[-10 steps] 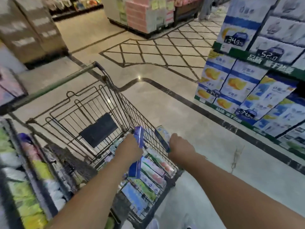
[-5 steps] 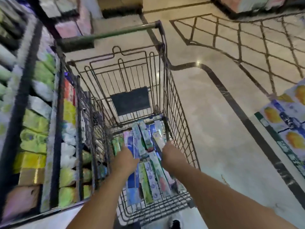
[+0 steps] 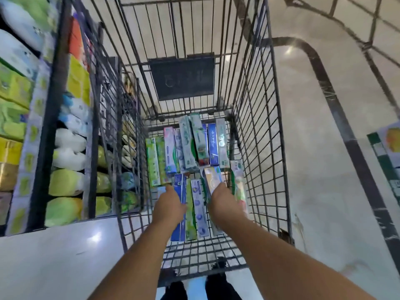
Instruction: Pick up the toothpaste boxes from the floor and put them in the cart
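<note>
1. Both arms reach down inside the wire cart (image 3: 263,135), between its left and right mesh walls
2. The left hand (image 3: 170,207) grips a blue toothpaste box (image 3: 180,191) lying lengthwise on the cart floor, fingers curled along its edge
3. The right hand (image 3: 224,204) holds a pale box (image 3: 213,178) tilted upward, close to the right mesh wall
4. More toothpaste boxes (image 3: 188,144) lie side by side against the far end of the basket, touching one another
5. A dark plate (image 3: 181,75) hangs on the fold-down flap beyond them
6. The cart's left side stands just beside a shelf (image 3: 41,126) of packaged goods
7. Open tiled floor (image 3: 324,191) lies to the cart's right, crossed by a dark inlaid band (image 3: 337,105)
</note>
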Demonstrator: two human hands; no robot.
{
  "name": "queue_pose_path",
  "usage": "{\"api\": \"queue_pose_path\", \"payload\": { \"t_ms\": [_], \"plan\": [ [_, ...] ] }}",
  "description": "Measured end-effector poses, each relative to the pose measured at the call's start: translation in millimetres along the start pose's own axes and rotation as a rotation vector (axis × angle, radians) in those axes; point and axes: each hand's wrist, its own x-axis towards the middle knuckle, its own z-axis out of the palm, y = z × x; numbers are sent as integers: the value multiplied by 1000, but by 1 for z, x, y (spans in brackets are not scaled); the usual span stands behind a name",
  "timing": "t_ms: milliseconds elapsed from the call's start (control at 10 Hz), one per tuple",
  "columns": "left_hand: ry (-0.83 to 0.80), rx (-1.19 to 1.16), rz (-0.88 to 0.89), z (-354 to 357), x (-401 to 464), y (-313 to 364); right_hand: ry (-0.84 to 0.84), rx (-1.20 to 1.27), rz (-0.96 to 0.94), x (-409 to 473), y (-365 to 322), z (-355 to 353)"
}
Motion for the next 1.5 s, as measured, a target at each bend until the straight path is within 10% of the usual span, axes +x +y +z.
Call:
{"api": "queue_pose_path", "payload": {
  "t_ms": [100, 500, 900, 1500],
  "plan": [
    [-3, 9, -11, 16, 13, 1, -20, 993, 222, 3, -5, 12],
    [13, -146, 42, 44, 42, -1, 141, 1129, 133, 56, -31, 19],
    [-27, -98, 138, 24, 34, -2, 183, 1080, 70, 49, -19, 18],
    [93, 304, 353, -195, -174, 6, 443, 481, -88, -156, 109, -123]
  ]
}}
